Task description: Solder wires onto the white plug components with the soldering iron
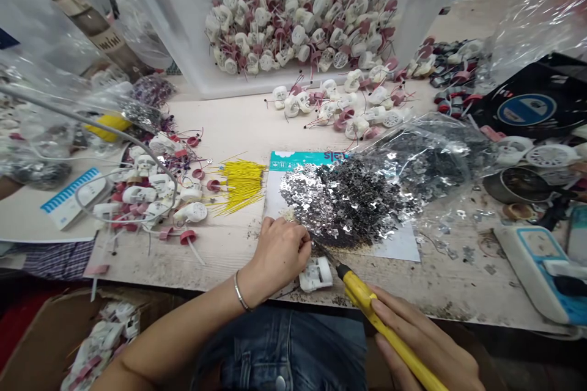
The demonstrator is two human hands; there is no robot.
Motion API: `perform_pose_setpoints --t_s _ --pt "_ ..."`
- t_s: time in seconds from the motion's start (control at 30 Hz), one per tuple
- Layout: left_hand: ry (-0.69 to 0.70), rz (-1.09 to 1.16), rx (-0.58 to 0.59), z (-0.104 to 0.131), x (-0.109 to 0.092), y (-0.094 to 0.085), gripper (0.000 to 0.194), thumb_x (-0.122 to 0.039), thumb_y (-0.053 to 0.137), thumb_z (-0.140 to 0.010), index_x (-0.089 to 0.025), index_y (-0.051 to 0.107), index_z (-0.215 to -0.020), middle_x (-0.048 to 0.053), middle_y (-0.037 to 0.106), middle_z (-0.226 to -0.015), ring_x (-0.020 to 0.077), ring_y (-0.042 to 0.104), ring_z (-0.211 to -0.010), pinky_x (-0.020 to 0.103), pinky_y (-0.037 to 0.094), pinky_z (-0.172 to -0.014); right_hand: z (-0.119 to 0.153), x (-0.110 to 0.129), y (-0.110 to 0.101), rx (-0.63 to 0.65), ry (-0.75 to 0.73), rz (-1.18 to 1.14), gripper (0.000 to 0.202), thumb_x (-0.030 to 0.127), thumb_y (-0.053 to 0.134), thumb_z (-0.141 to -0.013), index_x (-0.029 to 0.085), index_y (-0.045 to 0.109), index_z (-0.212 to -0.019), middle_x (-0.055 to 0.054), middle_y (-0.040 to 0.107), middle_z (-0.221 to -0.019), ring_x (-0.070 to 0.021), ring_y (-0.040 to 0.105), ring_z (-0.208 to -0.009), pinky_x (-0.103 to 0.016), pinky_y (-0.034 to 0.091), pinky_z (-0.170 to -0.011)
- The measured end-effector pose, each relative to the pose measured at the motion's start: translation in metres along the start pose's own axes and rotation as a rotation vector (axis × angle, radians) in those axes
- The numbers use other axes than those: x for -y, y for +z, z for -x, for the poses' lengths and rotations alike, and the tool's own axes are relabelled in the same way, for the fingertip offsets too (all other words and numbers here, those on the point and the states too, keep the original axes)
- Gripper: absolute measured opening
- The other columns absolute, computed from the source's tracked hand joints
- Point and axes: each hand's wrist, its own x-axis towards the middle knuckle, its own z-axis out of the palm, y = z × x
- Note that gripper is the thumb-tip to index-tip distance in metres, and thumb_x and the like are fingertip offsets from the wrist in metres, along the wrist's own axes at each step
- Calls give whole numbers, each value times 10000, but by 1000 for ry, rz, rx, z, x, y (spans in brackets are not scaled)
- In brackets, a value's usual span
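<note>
1. Head view: your left hand (280, 252) sits close to the thin metal end of the yellow-handled tool (367, 298), so a slip of the tool could jab those fingers; if the tip is hot, which you cannot tell from here, it could burn them too.
2. Your white plastic housing (316, 275) lies near the front edge of the table (224, 256). A sideways nudge from the tool or a knuckle could tip it over or send it off that edge.
3. Right behind it is the heap of small metal pieces (339, 201). Brushing that with your knuckles could scatter loose bits around the housing or drag them off the paper sheet (395, 249).
4. Your right hand (424, 339) is closed around the yellow handle, with the shaft angled up and left towards your left fingertips.
5. Your left fingers are curled in, almost closed; whether they pinch a small piece is hidden from this angle.
6. As for the housing, it rests just to the right of your left hand and left of the tool's black collar, between both hands; contact with your left fingers can't be made out.
</note>
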Motion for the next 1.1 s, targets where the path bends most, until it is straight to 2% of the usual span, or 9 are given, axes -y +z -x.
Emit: perform_pose_setpoints --t_s 0.1,0.23,0.4,0.53,0.63,0.7,0.87,0.97,1.1 --pt "-2 -4 0 1 -1 0 172 -215 523 -851 -190 648 -735 22 706 -788 213 593 -816 377 336 -782 0 0 5 -89 27 -24 460 59 591 -788 200 588 -1226 -56 659 -1164 -217 666 -1025 -307 598 -831" --pt "-9 2 -12 1 1 0 172 -214 531 -852 -192 656 -735 21 711 -792 209 600 -818 376 342 -787 -2 -1 24 -207 -63 -58 578 31 623 -761 152 496 -1312 -103 593 -1271 -253 640 -1077 -324 619 -772" --pt "-3 4 -18 1 1 1 159 -225 544 -859 -194 667 -763 20 714 -808 218 616 -838 387 364 -808 -14 2 57 -225 -15 -18 157 52 658 -768 175 622 -860 -96 511 -1318 -191 634 -1068 -235 606 -757" --pt "-4 -12 5 6 3 -1 161 -222 553 -870 -186 681 -780 35 715 -823 218 632 -830 359 396 -773 -22 6 74 -228 5 -47 171 22 648 -764 164 560 -727 -76 500 -1248 -141 646 -1012 -195 587 -768" --pt "42 32 28 12 15 -9 197 -268 546 -902 -202 703 -805 32 711 -822 200 633 -811 318 420 -739 -20 4 73 -276 34 -47 179 34 679 -746 170 565 -726 -78 511 -1225 -160 646 -1013 -234 591 -780" --pt "18 6 -41 12 31 -16 207 -258 533 -913 -201 708 -816 36 704 -817 195 625 -793 312 429 -737 -16 2 68 -307 77 -47 173 46 695 -739 174 578 -736 -81 519 -1221 -177 654 -1002 -268 594 -782" --pt "-213 -251 -351 -4 79 -31 148 -233 566 -878 -168 687 -935 93 678 -941 267 584 -916 389 417 -806 -10 0 63 -339 114 -64 159 33 664 -755 181 606 -752 -63 538 -1225 -173 672 -953 -293 607 -751" --pt "-189 -259 -367 -12 95 -32 119 -227 574 -865 -180 683 -863 82 662 -915 265 565 -932 387 408 -809 -10 1 61 -330 73 -62 178 5 644 -753 181 621 -758 -60 548 -1243 -175 658 -999 -273 608 -754" --pt "-122 -217 -457 -13 98 -32 153 -204 538 -876 -192 677 -815 72 660 -911 246 554 -915 399 387 -853 -7 0 48 -369 40 47 163 32 669 -749 187 618 -740 -44 598 -1207 -147 673 -930 -234 597 -736"
